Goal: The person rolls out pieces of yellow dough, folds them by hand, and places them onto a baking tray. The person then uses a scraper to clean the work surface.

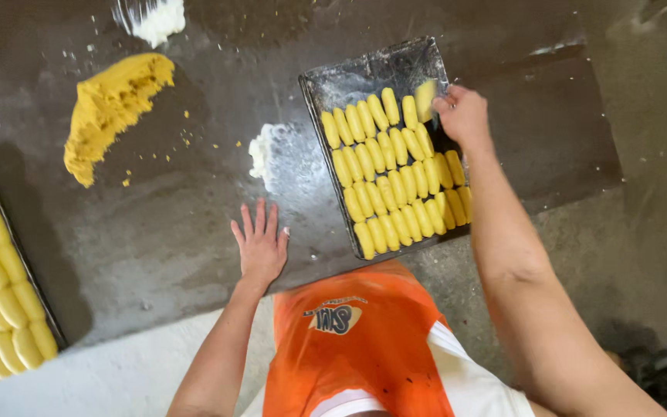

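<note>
Your right hand (463, 116) reaches over the far right part of the dark metal tray (364, 73), fingers closed around one pale yellow dough piece (425, 99) held at the end of the back row. The tray sits toward the right side of the worktop (156, 232), its far end bare and dusted with flour. The rest of it is packed with rows of dough fingers (391, 185), smooth, oblong and rounded at the ends, lying side by side and touching.

Your left hand (260, 245) lies flat on the worktop near its front edge, fingers spread wide, holding nothing. The worktop is dark, dull and rough, streaked with flour.

Just left of the tray sits a small heap of white flour (259, 153). Toward the far left lies a crumbly, curved lump of yellow dough (110, 108) with loose crumbs around it, and a second white heap (157, 19) lies at the far edge. At the left edge a second tray (36, 297) holds more of the same smooth yellow pieces in rows.
</note>
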